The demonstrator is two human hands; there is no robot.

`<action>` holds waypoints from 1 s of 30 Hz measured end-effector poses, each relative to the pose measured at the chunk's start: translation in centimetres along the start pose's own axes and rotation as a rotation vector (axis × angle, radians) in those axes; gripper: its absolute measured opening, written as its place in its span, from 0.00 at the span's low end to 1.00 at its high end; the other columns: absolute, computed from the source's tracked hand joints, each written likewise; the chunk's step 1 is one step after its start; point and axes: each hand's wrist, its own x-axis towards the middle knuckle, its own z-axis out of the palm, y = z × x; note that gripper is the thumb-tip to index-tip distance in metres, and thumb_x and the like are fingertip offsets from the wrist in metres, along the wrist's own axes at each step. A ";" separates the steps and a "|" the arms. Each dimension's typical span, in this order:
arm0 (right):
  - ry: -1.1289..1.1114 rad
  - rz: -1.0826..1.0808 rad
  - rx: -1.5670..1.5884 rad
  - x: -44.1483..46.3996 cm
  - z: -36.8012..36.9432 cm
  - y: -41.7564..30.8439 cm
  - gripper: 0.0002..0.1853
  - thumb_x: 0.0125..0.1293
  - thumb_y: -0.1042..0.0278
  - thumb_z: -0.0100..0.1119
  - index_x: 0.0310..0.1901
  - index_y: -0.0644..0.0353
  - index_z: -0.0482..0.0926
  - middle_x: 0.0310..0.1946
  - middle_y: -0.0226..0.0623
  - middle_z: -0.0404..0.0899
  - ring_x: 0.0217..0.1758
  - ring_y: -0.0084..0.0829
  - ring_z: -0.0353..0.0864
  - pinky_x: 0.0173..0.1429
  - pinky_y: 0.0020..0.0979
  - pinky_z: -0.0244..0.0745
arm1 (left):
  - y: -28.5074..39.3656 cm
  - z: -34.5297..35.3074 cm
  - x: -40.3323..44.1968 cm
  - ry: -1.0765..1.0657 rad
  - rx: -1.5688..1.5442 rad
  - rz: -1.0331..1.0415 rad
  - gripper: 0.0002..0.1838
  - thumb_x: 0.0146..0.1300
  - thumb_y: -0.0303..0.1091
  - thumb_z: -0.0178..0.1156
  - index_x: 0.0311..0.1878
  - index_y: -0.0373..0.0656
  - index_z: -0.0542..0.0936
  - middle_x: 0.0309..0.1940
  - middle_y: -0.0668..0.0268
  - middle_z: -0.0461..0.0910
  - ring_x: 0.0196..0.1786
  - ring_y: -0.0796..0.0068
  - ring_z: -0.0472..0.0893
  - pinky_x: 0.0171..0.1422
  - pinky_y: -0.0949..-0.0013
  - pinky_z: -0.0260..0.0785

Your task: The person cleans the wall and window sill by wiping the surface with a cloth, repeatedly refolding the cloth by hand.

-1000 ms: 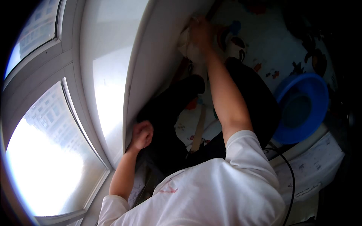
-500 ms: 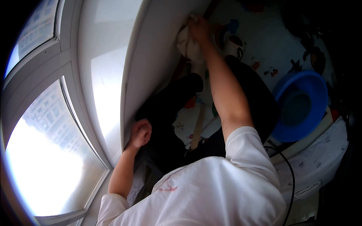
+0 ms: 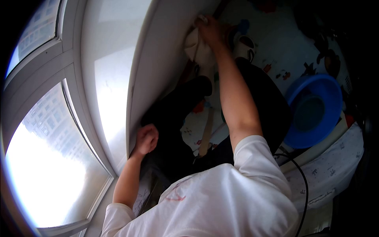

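Observation:
My right hand (image 3: 210, 31) is closed around a pale cloth (image 3: 192, 44) and presses it against the wall (image 3: 166, 47) below the windowsill, low down near the floor. Part of the cloth hangs beneath my fingers. My left hand (image 3: 147, 139) is curled into a loose fist. It rests beside my dark-trousered leg (image 3: 173, 106), close to the edge of the windowsill (image 3: 112, 79), with nothing visible in it.
To my right stands a blue basin (image 3: 292, 130) with dark contents. A patterned floor (image 3: 272, 51) lies ahead, under my shoes (image 3: 244, 46). A black cable (image 3: 304, 177) runs down past my right side. Window panes (image 3: 51, 158) are at my left.
My right hand and the cloth have shifted very slightly along the wall. My left hand stays where it was.

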 end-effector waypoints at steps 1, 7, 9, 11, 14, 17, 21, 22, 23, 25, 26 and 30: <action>-0.019 0.011 0.022 0.1 -0.1 0.1 0.26 0.58 0.55 0.57 0.54 0.64 0.74 0.47 0.46 0.79 0.47 0.41 0.79 0.51 0.35 0.72 | 0.1 0.0 0.0 -0.007 0.006 -0.007 0.11 0.62 0.31 0.45 0.24 0.41 0.67 0.07 0.70 0.58 0.06 0.82 0.57 0.09 0.77 0.46; -0.033 0.051 0.012 1.4 -0.3 1.0 0.26 0.56 0.54 0.59 0.52 0.64 0.77 0.45 0.47 0.80 0.47 0.40 0.79 0.51 0.34 0.72 | -0.2 -0.3 0.2 -0.018 0.023 0.015 0.11 0.62 0.32 0.44 0.24 0.40 0.67 0.07 0.70 0.57 0.06 0.82 0.56 0.08 0.77 0.46; -0.091 0.024 0.032 0.9 -0.6 0.6 0.26 0.56 0.54 0.59 0.52 0.64 0.77 0.45 0.47 0.80 0.48 0.40 0.79 0.52 0.34 0.72 | -0.3 -0.3 0.0 -0.017 0.019 0.013 0.11 0.62 0.32 0.44 0.23 0.40 0.67 0.07 0.70 0.57 0.06 0.82 0.56 0.09 0.77 0.46; -0.060 -0.011 0.040 0.9 -0.4 0.9 0.25 0.56 0.54 0.59 0.51 0.64 0.77 0.45 0.47 0.80 0.47 0.40 0.79 0.51 0.34 0.72 | -0.1 -0.1 0.1 -0.015 0.003 0.003 0.11 0.62 0.31 0.45 0.23 0.40 0.67 0.07 0.70 0.58 0.06 0.81 0.56 0.09 0.77 0.46; 0.008 -0.025 0.019 0.8 -0.3 0.8 0.25 0.57 0.55 0.59 0.51 0.64 0.77 0.45 0.47 0.80 0.47 0.40 0.79 0.51 0.35 0.72 | -0.1 0.0 0.0 -0.003 -0.060 -0.009 0.10 0.62 0.29 0.46 0.24 0.41 0.68 0.08 0.71 0.59 0.07 0.83 0.56 0.10 0.78 0.45; -0.046 -0.010 0.027 0.6 -0.9 -0.3 0.24 0.57 0.55 0.59 0.50 0.65 0.77 0.45 0.48 0.80 0.47 0.40 0.79 0.52 0.35 0.72 | 0.0 -0.3 -0.1 -0.024 -0.063 -0.020 0.10 0.62 0.29 0.47 0.24 0.41 0.68 0.08 0.71 0.59 0.07 0.83 0.56 0.10 0.78 0.45; -0.079 -0.055 0.017 0.4 -0.9 -0.4 0.24 0.57 0.55 0.59 0.51 0.65 0.77 0.45 0.48 0.80 0.47 0.41 0.79 0.52 0.36 0.72 | -0.1 -0.2 0.0 -0.015 -0.061 -0.017 0.10 0.62 0.29 0.47 0.24 0.41 0.68 0.08 0.71 0.59 0.07 0.83 0.56 0.10 0.77 0.44; -0.053 -0.054 -0.004 0.5 -0.9 -0.4 0.25 0.57 0.55 0.59 0.51 0.66 0.77 0.44 0.48 0.80 0.47 0.41 0.79 0.52 0.36 0.72 | -0.2 -0.2 0.0 -0.015 -0.065 -0.021 0.10 0.62 0.29 0.47 0.24 0.41 0.68 0.08 0.71 0.59 0.07 0.83 0.56 0.10 0.77 0.44; -0.029 -0.051 -0.025 0.5 -0.9 -0.5 0.25 0.57 0.55 0.59 0.50 0.66 0.77 0.44 0.48 0.80 0.47 0.41 0.79 0.51 0.36 0.72 | -0.2 -0.2 0.0 -0.014 -0.069 -0.026 0.10 0.62 0.29 0.46 0.24 0.41 0.68 0.08 0.70 0.59 0.07 0.83 0.56 0.10 0.77 0.44; -0.022 -0.035 -0.044 0.7 -0.9 -0.1 0.25 0.57 0.55 0.59 0.50 0.66 0.77 0.44 0.48 0.80 0.47 0.41 0.79 0.51 0.35 0.72 | 0.0 0.1 -0.2 0.003 -0.048 -0.034 0.10 0.62 0.29 0.46 0.24 0.41 0.68 0.07 0.70 0.59 0.07 0.83 0.56 0.10 0.77 0.44; -0.038 -0.022 -0.043 1.1 -0.8 0.6 0.25 0.57 0.56 0.59 0.51 0.66 0.76 0.44 0.49 0.80 0.47 0.41 0.79 0.52 0.35 0.72 | 0.3 0.1 -0.1 0.009 -0.035 -0.036 0.10 0.62 0.29 0.46 0.24 0.41 0.68 0.07 0.70 0.59 0.06 0.83 0.56 0.10 0.77 0.44; -0.068 0.024 -0.004 0.1 -1.2 -1.3 0.26 0.56 0.56 0.59 0.51 0.67 0.76 0.44 0.49 0.80 0.46 0.41 0.79 0.52 0.35 0.72 | 0.1 -0.1 0.0 0.000 -0.031 -0.019 0.11 0.62 0.30 0.47 0.23 0.40 0.67 0.07 0.70 0.59 0.06 0.83 0.56 0.10 0.77 0.45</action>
